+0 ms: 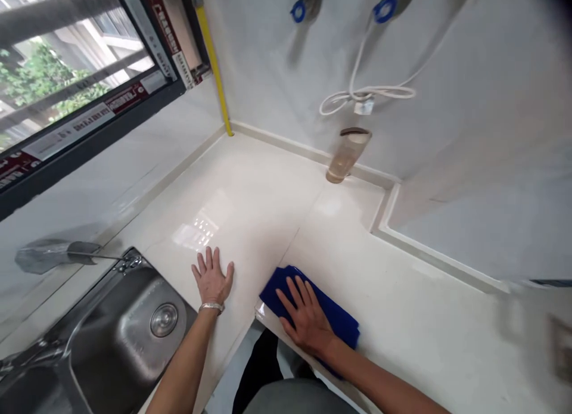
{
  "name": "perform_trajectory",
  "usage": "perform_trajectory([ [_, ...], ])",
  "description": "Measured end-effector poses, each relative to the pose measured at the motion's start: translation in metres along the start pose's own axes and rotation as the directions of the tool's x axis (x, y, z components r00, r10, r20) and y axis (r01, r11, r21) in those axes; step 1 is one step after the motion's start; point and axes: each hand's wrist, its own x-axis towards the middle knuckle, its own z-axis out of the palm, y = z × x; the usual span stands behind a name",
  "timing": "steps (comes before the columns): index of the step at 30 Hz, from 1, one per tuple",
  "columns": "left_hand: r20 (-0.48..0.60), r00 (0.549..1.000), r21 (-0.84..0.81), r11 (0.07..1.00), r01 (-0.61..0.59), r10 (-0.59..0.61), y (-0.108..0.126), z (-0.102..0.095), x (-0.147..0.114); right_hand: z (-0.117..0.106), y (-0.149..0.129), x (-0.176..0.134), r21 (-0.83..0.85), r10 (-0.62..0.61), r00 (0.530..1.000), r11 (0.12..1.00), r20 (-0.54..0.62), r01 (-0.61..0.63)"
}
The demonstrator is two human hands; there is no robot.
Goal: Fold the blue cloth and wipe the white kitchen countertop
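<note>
A dark blue cloth (330, 310) lies flat on the white countertop (263, 181) by its inner front corner. On top of it rests my right hand (306, 316), fingers stretched out and palm down, pressing the cloth against the surface. To the left, my left hand (213, 280) lies spread on the bare countertop beside the sink, with a bracelet (211, 307) at the wrist. It holds nothing. The underside of the cloth is hidden.
A steel sink (129, 330) with a drain sits at left, beside a plastic-wrapped faucet (58, 256). At the back wall are a yellow pipe (214, 68), a brownish translucent cylinder (347, 156), a coiled white cable (366, 94) and blue-handled valves (385, 9). A raised edging steps along the wall.
</note>
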Motion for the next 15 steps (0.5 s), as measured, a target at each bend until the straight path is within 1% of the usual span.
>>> perform_trajectory([
  [2,0.002,1.0,-0.014,1.0,-0.009,0.009,0.001,0.003,0.002,0.013,-0.02,0.04,0.038,-0.045,0.999,0.998,-0.001,0.045],
  [4,0.018,1.0,-0.032,0.999,-0.021,0.021,0.003,0.005,0.004,0.025,-0.035,0.073,0.068,-0.071,0.997,0.995,-0.014,0.071],
  [6,0.042,0.999,-0.043,0.999,-0.021,0.023,0.003,0.005,0.007,0.035,-0.045,0.093,0.085,-0.083,0.996,0.993,-0.028,0.085],
  [7,0.05,0.999,-0.047,0.999,-0.016,0.018,0.002,0.004,0.007,0.038,-0.048,0.099,0.089,-0.091,0.995,0.992,-0.033,0.094],
  [9,0.05,0.999,-0.048,0.999,0.001,0.002,-0.002,0.0,0.006,0.041,-0.049,0.098,0.095,-0.122,0.992,0.988,-0.037,0.125],
  [11,0.034,0.999,-0.044,0.999,0.017,-0.015,-0.006,-0.004,0.004,0.037,-0.041,0.086,0.099,-0.176,0.984,0.979,-0.026,0.178],
  [13,0.023,0.999,-0.038,0.999,0.028,-0.027,-0.008,-0.007,0.005,0.027,-0.023,0.064,0.09,-0.201,0.98,0.975,-0.005,0.201],
  [15,0.02,0.999,-0.039,0.999,0.031,-0.03,-0.006,-0.009,0.006,0.011,0.006,0.034,0.051,-0.148,0.989,0.988,0.001,0.148],
])
